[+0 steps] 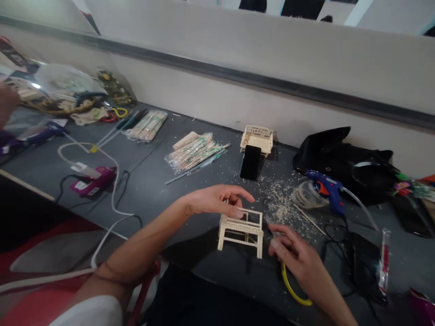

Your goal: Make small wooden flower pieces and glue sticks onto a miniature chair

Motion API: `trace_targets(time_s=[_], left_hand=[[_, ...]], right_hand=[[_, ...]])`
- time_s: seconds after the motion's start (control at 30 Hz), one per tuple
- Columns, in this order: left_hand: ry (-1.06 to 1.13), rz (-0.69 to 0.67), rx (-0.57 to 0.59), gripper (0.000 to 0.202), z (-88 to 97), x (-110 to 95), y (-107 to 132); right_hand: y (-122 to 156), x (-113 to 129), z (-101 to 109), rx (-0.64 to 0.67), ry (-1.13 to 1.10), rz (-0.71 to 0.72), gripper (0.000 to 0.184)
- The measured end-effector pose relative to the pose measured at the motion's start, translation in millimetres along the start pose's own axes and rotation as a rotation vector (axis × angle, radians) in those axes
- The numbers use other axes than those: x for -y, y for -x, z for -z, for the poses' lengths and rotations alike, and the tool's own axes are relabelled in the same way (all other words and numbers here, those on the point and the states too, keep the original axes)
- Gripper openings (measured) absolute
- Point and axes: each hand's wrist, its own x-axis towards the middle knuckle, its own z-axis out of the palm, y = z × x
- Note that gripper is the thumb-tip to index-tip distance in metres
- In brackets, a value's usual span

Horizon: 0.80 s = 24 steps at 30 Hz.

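Observation:
A small model chair (242, 230) built from pale wooden sticks stands on the dark grey table (152, 181) in front of me. My left hand (217, 200) reaches over it, thumb and fingers pinched on the top rail of its back. My right hand (295, 256) is just right of the chair, fingers closed round a yellow-handled cutting tool (292, 285) whose metal tip points at the chair's right side.
Wood shavings (280, 203) litter the table behind the chair. A blue glue gun (326, 190), black bag (343, 158), phone (250, 162) leaning on another stick model (257, 137), stick packets (193, 153) and a pink device (93, 181) with cables lie around. Another person's hand (6, 102) shows at far left.

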Motion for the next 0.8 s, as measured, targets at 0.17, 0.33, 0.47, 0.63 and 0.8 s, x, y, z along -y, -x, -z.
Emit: trace_targets(time_s=[0.17,0.33,0.47,0.63,0.8], left_hand=[[-0.166,-0.017,-0.028,0.046,-13.1,0,17],[-0.361,-0.016,-0.047,0.048,-28.4,-6,26],[-0.461,-0.011,-0.055,0.048,-37.7,-10,30],[-0.497,-0.013,-0.06,0.046,-42.3,-11,31],[-0.554,0.04,-0.001,0.05,-42.2,-19,28]], right_hand=[[20,-8,-18,0.036,-0.137,-0.004,0.043],[26,-5,-25,0.072,-0.154,0.052,0.041],[32,-7,-29,0.067,-0.107,0.087,0.04],[40,-11,-36,0.064,-0.052,0.121,0.04],[43,-10,-41,0.021,-0.018,0.151,0.042]])
